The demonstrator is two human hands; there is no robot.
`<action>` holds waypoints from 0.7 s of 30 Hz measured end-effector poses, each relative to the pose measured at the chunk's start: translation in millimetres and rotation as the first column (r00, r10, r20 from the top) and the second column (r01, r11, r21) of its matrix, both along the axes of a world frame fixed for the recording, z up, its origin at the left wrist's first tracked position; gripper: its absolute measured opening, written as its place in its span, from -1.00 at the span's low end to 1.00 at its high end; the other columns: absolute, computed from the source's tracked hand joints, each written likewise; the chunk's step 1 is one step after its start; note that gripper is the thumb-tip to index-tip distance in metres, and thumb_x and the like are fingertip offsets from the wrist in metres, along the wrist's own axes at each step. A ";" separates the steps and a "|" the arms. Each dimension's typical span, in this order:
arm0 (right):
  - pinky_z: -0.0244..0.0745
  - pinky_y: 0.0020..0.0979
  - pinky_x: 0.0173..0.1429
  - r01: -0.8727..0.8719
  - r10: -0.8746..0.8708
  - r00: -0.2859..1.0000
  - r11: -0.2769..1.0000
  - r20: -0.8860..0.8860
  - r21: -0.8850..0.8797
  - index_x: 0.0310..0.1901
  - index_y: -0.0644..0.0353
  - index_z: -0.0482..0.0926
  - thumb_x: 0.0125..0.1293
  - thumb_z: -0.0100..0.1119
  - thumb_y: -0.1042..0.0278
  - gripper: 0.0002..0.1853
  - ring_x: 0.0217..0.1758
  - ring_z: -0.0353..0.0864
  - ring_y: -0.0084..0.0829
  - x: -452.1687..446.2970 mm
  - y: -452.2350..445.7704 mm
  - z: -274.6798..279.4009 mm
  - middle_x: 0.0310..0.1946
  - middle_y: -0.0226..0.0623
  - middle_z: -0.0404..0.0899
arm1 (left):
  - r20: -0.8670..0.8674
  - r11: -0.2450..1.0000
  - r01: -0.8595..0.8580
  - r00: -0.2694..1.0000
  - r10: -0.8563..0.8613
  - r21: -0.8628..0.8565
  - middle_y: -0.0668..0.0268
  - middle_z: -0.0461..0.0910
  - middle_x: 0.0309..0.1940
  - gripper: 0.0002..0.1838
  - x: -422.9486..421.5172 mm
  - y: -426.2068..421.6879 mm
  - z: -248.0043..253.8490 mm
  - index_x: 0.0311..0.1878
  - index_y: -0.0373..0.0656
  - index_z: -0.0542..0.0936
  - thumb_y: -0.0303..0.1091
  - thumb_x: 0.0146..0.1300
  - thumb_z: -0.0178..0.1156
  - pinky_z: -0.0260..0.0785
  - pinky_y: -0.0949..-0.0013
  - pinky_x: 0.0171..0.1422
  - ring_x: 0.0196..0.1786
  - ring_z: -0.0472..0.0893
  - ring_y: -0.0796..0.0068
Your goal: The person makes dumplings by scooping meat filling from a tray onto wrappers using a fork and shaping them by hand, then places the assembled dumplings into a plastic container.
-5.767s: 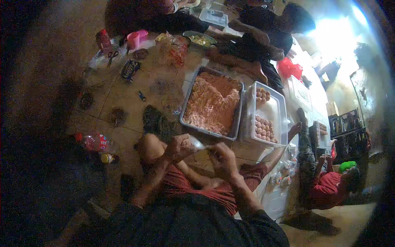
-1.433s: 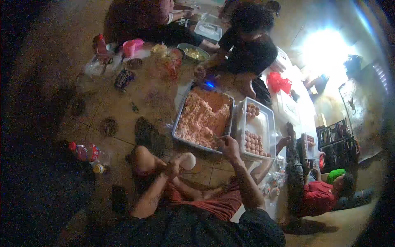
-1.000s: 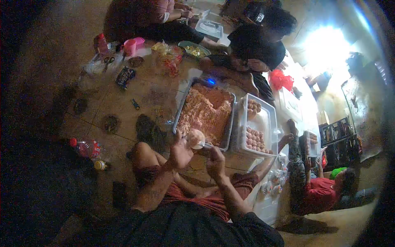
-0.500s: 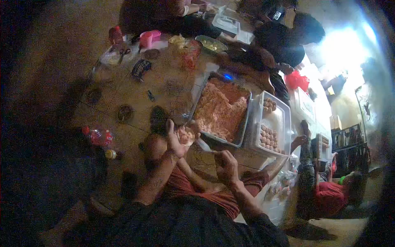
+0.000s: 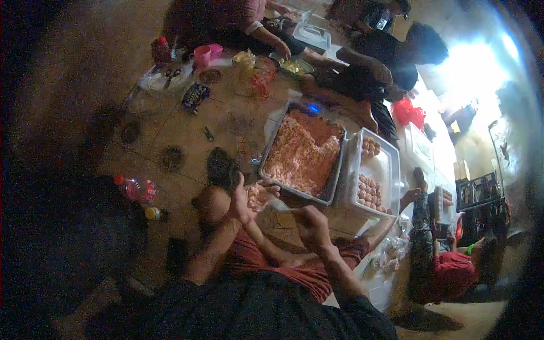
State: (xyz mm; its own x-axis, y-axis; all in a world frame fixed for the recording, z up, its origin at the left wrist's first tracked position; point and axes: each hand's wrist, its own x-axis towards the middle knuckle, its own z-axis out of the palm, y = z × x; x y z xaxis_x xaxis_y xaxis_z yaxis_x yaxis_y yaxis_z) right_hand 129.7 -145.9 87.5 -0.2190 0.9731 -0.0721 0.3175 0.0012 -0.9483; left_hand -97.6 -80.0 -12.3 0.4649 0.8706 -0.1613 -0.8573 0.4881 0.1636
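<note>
My left hand (image 5: pixel 245 205) is palm up with its fingers spread, and a lump of pinkish mixture (image 5: pixel 256 197) lies on it. Closed round the handle of a pale spoon (image 5: pixel 280 205) is my right hand (image 5: pixel 311 226); the spoon's blurred end is beside the lump. Just beyond my hands sits a grey tray (image 5: pixel 296 195) heaped with pink-brown mixture (image 5: pixel 300 153). To its right stands a clear plastic box (image 5: pixel 391 164) with round balls (image 5: pixel 369 191) in two groups.
Across the floor, a person in black (image 5: pixel 385 56) and a person in pink (image 5: pixel 238 17) sit. At right is a person in red (image 5: pixel 453 275). A bottle (image 5: pixel 136 188), scissors (image 5: pixel 170 76), pink cups (image 5: pixel 202 55) and a red bag (image 5: pixel 409 112) are around.
Since half a second ago, the spoon has shifted slightly at the lump, which looks flatter and more spread on my left palm. The person in pink has reached a hand to the green bowl.
</note>
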 end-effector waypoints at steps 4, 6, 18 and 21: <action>0.58 -0.24 0.08 0.112 -0.170 0.961 0.960 0.220 0.255 -0.03 0.26 0.64 0.28 0.23 0.56 -0.77 -0.04 0.70 -0.10 -9.9 3.0 20.5 -0.13 -0.05 0.69 | -0.029 0.990 0.108 0.994 -0.106 0.089 -0.13 0.61 0.11 0.08 -3.8 1.4 7.0 0.38 -0.29 0.37 0.63 0.33 -0.37 0.59 -0.04 0.13 -0.02 0.70 -0.06; 0.57 -0.23 0.07 0.121 -0.184 0.960 0.953 0.213 0.277 -0.02 0.24 0.62 0.28 0.21 0.55 -0.77 -0.04 0.68 -0.05 -8.8 8.6 9.7 -0.13 -0.05 0.67 | -0.229 0.993 0.103 0.969 -0.087 0.057 -0.17 0.55 0.18 0.11 6.3 -4.4 19.8 0.49 -0.25 0.24 0.65 0.30 -0.36 0.64 0.02 0.04 -0.07 0.72 -0.05; 0.53 -0.27 -0.17 0.202 -0.248 0.946 0.954 0.209 0.221 -0.11 0.25 0.61 0.37 0.23 0.46 -0.88 -0.29 0.65 -0.29 -7.7 10.2 -19.7 -0.33 -0.13 0.65 | -0.092 0.966 0.217 0.974 -0.205 0.143 -0.25 0.63 -0.10 0.23 -1.8 -1.3 -1.9 0.57 -0.29 0.11 0.71 0.23 -0.35 0.61 -0.08 0.03 -0.06 0.71 -0.17; 0.54 -0.31 -0.14 0.164 -0.227 0.948 0.949 0.222 0.269 -0.12 0.25 0.63 0.36 0.23 0.46 -0.89 -0.28 0.66 -0.36 -3.0 8.3 -30.7 -0.36 -0.16 0.67 | -0.170 0.971 0.203 0.969 -0.180 0.130 -0.42 0.60 -0.01 0.23 2.3 -4.4 -4.3 0.57 -0.25 0.14 0.73 0.21 -0.37 0.60 -0.15 0.05 -0.08 0.71 -0.25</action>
State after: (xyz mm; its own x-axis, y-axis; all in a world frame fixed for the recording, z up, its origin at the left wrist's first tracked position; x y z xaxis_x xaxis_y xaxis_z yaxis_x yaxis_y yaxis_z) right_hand 126.7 -137.6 56.9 -0.0285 0.9889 0.1461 0.5586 0.1369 -0.8181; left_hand -95.3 -84.4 -16.6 0.6039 0.7874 -0.1236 -0.7085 0.6014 0.3693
